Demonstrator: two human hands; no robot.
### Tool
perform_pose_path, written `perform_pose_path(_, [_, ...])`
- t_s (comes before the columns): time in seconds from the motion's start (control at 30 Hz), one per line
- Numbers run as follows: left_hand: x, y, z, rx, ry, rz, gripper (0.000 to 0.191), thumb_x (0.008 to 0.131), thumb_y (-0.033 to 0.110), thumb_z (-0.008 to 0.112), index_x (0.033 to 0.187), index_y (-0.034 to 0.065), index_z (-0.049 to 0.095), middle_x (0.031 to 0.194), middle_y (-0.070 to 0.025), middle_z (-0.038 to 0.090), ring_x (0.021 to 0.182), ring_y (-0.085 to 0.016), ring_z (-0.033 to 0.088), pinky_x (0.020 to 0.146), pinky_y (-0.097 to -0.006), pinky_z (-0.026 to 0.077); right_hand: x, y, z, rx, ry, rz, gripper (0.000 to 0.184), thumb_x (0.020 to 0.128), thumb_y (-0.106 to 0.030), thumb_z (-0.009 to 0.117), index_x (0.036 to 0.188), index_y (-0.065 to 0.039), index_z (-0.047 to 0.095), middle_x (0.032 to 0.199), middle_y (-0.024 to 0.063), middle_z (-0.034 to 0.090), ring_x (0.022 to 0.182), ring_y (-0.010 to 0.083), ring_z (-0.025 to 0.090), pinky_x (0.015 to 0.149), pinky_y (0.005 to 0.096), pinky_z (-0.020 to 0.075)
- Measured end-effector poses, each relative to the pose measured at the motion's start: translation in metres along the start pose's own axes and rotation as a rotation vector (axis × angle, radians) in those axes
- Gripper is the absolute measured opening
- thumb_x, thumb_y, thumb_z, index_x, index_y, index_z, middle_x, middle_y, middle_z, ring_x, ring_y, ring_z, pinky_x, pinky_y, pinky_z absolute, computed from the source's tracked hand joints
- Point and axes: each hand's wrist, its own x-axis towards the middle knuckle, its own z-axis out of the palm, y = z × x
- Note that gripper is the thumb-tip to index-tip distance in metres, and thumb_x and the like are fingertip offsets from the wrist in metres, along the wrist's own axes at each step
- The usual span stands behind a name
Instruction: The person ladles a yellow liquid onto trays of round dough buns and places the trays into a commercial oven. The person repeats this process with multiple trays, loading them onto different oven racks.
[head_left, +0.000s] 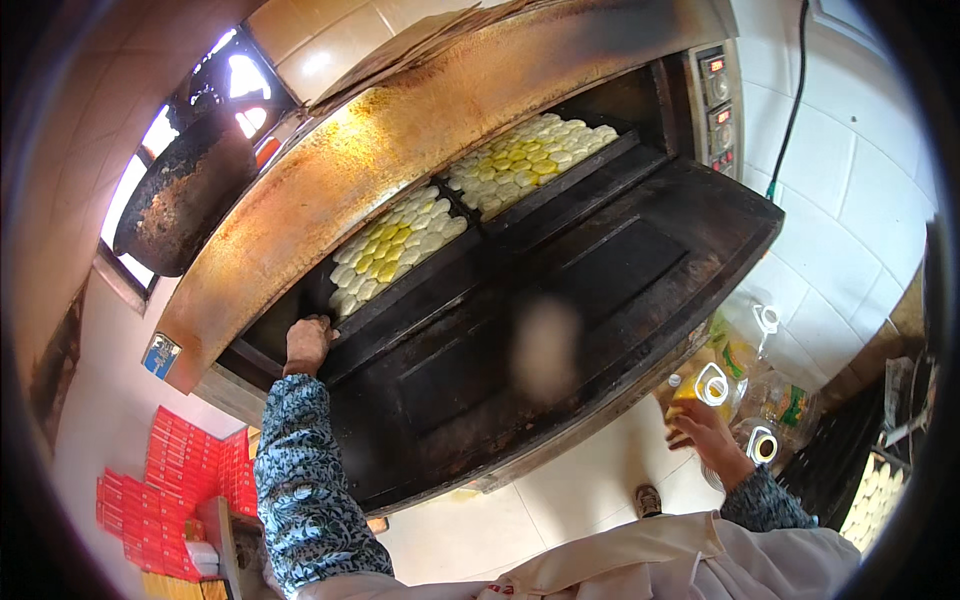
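My left hand (309, 345) is closed at the near left corner of the left baking tray (409, 281), inside an open deck oven (315, 217). Rows of small pale dough pieces (401, 240), several of them yellow-tinted on top, cover this tray. Beside it on the right lies a second dark tray (570, 172) of similar dough pieces (532, 157). My right hand (705, 442) hangs before the oven's right front, its fingers apart and loosely curled. Clear plastic jugs (784, 405) stand behind it; whether it touches one is unclear.
The oven door (540, 322) is lowered between my arms. Control panels (720, 112) sit at the right. Stacked red boxes (176, 465) stand low left, and a blackened wok (184, 191) leans by the window. More dough pieces (874, 499) lie at lower right. A pale blur covers mid-door.
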Motion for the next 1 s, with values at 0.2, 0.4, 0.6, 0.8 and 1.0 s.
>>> perform_pose_path(0.2, [-0.003, 0.021, -0.027, -0.030, -0.166, -0.141, 0.026, 0.088, 0.034, 0.071, 0.101, 0.0121, 0.072, 0.100, -0.0129, 0.073, 0.095, -0.034, 0.069, 0.082, -0.0460, 0.056, 0.095, -0.020, 0.038, 0.165, -0.396, -0.017, 0.034, 0.096, -0.004, 0.062, 0.130, -0.003, 0.061, 0.117, 0.0142, 0.070, 0.092, 0.0261, 0.071, 0.081, 0.0412, 0.0609])
perform_pose_path(0.4, [-0.049, 0.080, -0.133, -0.185, -0.011, -0.095, 0.026, 0.093, 0.024, 0.068, 0.116, 0.0126, 0.068, 0.104, -0.0178, 0.073, 0.091, -0.036, 0.071, 0.077, -0.0478, 0.055, 0.122, -0.015, 0.030, 0.525, -0.700, 0.098, 0.026, 0.093, 0.001, 0.065, 0.118, -0.003, 0.070, 0.111, 0.0151, 0.073, 0.098, 0.0285, 0.073, 0.086, 0.0443, 0.0612])
perform_pose_path(0.6, [-0.231, 0.167, -0.282, -0.818, 0.333, -0.315, 0.016, 0.103, 0.014, 0.057, 0.107, -0.0003, 0.061, 0.082, -0.0060, 0.066, 0.068, -0.011, 0.060, 0.058, -0.0268, 0.046, 0.113, -0.050, 0.049, 0.491, -0.788, -0.033, 0.022, 0.100, -0.003, 0.059, 0.119, 0.000, 0.069, 0.115, 0.0155, 0.072, 0.102, 0.0293, 0.072, 0.086, 0.0392, 0.0619])
perform_pose_path(0.8, [-0.376, 0.214, -0.217, -1.481, 0.106, -0.690, 0.021, 0.097, 0.016, 0.067, 0.113, 0.0032, 0.063, 0.098, -0.0092, 0.067, 0.078, -0.018, 0.065, 0.071, -0.0305, 0.052, 0.120, -0.150, 0.089, 0.259, -0.906, -0.506, 0.021, 0.102, -0.018, 0.063, 0.110, 0.001, 0.068, 0.121, 0.0168, 0.070, 0.103, 0.0237, 0.069, 0.073, 0.0335, 0.0598])
perform_pose_path(1.0, [-0.395, 0.246, -0.151, -1.603, -0.013, -0.951, 0.012, 0.100, 0.017, 0.064, 0.095, 0.0064, 0.067, 0.087, -0.0047, 0.067, 0.080, -0.014, 0.061, 0.075, -0.0277, 0.049, 0.138, -0.246, 0.172, 0.339, -0.809, -0.374, 0.030, 0.102, -0.033, 0.062, 0.106, -0.003, 0.065, 0.106, 0.0119, 0.070, 0.086, 0.0130, 0.067, 0.069, 0.0291, 0.0556])
